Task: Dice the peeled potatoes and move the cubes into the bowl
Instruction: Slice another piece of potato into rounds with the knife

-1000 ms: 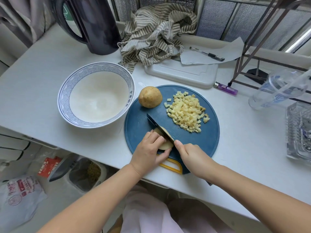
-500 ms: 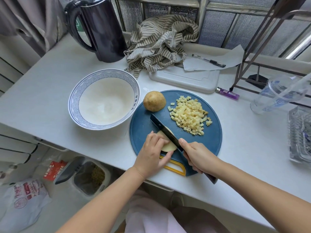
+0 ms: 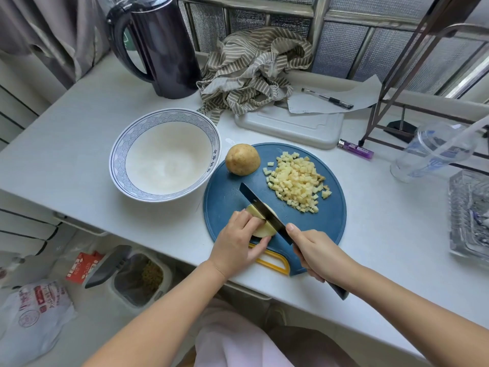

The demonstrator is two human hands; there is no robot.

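Observation:
On the round blue cutting board (image 3: 328, 223) lies a pale potato piece (image 3: 262, 230), held down by the curled fingers of my left hand (image 3: 238, 243). My right hand (image 3: 315, 251) grips the handle of a dark knife (image 3: 262, 211), forefinger along the spine, the blade slanting across the piece. A pile of small potato cubes (image 3: 297, 182) lies on the board's far right part. A potato half (image 3: 243, 159) sits dome-up at the board's far left edge. The white bowl with a blue patterned rim (image 3: 119, 154) stands left of the board and holds nothing.
A black kettle (image 3: 161, 46) and a striped cloth (image 3: 254, 67) stand at the back. Behind the board lie a white tray (image 3: 288, 125), a pen (image 3: 328, 98) on paper and a purple lighter (image 3: 356, 149). A plastic cup (image 3: 434, 152) and a glass dish (image 3: 471, 215) are at the right.
The view has shifted, so everything sits lower in frame. The knife blade has slid forward across the potato piece, and my right hand has drawn back along the handle.

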